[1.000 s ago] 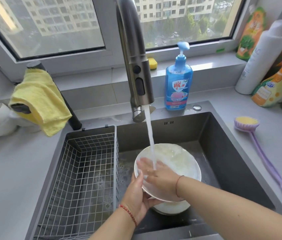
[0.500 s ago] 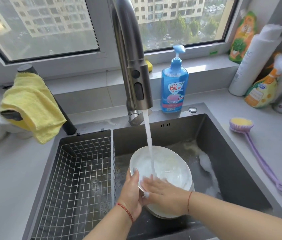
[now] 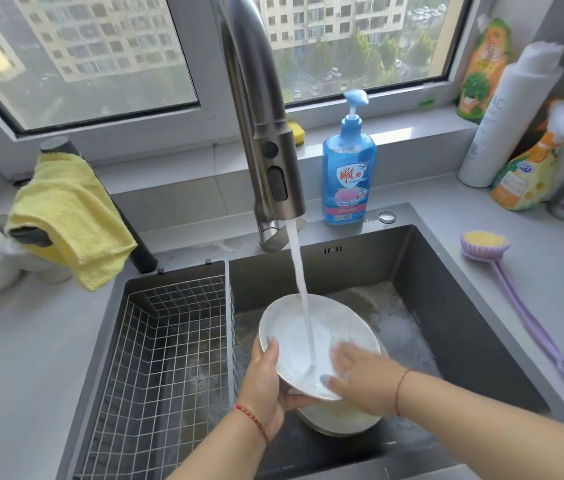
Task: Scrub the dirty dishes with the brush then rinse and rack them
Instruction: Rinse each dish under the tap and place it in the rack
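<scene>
Gripped white plate (image 3: 308,337) at its left rim with left hand (image 3: 266,379), tilted under tap stream (image 3: 303,299) over sink (image 3: 446,289). Slid flat, open right hand (image 3: 360,372) from centre to right edge; rinsing nearly finished, racking in wire basket (image 3: 176,341) next.

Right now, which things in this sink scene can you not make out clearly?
Head view only:
- Dishes under the held plate: the stack is mostly covered by it and both hands, so the count is unknown.
- Left hand: the fingers behind the plate are hidden.
- Sink floor: foam and the plate cover it.
- Wire basket: its near end is cut off by the bottom edge.
- Soap bottle: small label text is unreadable.
</scene>
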